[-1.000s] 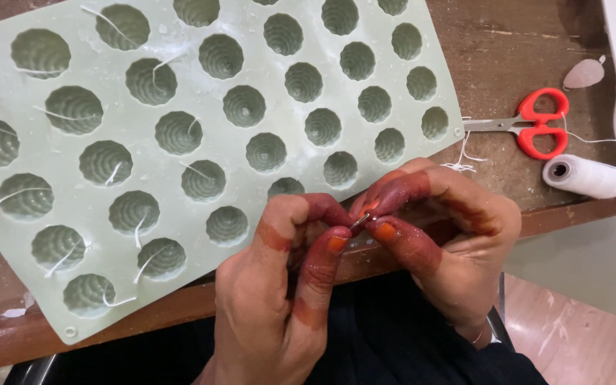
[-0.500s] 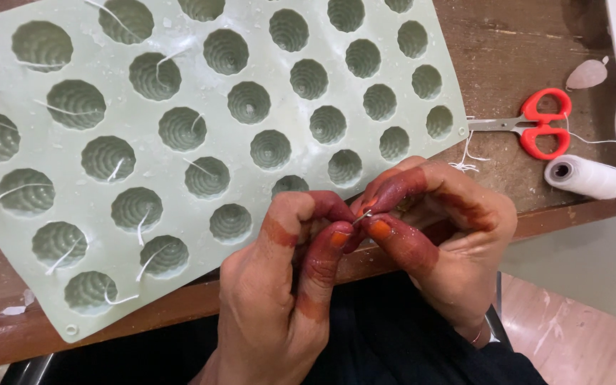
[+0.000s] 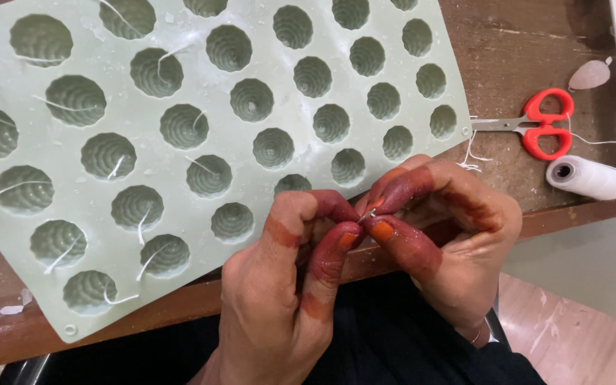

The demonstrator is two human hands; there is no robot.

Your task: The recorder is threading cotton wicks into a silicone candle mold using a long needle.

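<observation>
My left hand and my right hand meet fingertip to fingertip just over the table's front edge, below the mould. Between the pinched fingers of both hands shows a small pale thing, a thin metal needle or a bit of thread; too small to tell. A pale green silicone mould with several round ribbed cavities lies on the brown wooden table. Short white wicks stick out of the cavities on its left half; those on the right hold none.
Red-handled scissors lie right of the mould. A spool of white thread rests near the table's front right edge, its thread running toward the scissors. A small pale drop-shaped piece lies further back. Loose thread scraps sit by the mould's corner.
Both hands stay pinched together at the same spot; the fingertips shift only slightly. The view has tilted a little, so the mould sits lower in the frame.
</observation>
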